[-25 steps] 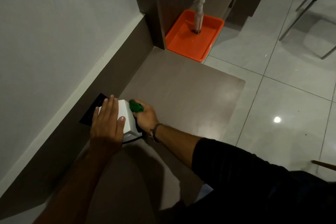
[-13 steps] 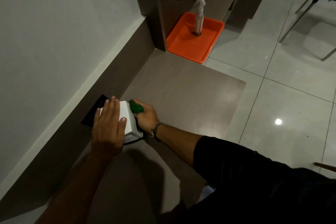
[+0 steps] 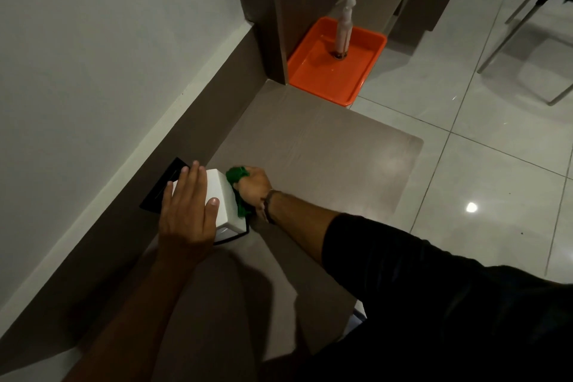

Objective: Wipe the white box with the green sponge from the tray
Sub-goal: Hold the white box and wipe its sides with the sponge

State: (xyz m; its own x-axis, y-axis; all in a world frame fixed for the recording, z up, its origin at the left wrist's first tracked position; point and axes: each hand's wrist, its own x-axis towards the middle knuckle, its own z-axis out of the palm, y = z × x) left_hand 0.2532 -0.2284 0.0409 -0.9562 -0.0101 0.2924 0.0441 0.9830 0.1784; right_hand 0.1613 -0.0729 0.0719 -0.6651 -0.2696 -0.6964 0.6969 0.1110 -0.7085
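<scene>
While pressed sideways, green sponge [image 3: 238, 192] crumples against white box [image 3: 221, 198].

Count from where I stand: 2 hands, left hand [image 3: 186, 214] & right hand [image 3: 254, 187]. 1 white box [image 3: 221, 198], 1 green sponge [image 3: 237, 175]. 1 orange tray [image 3: 328, 77] w/ 1 spray bottle [image 3: 343, 28] in it. 1 black panel [image 3: 161, 192] by the wall. 1 wristband [image 3: 269, 205].
</scene>
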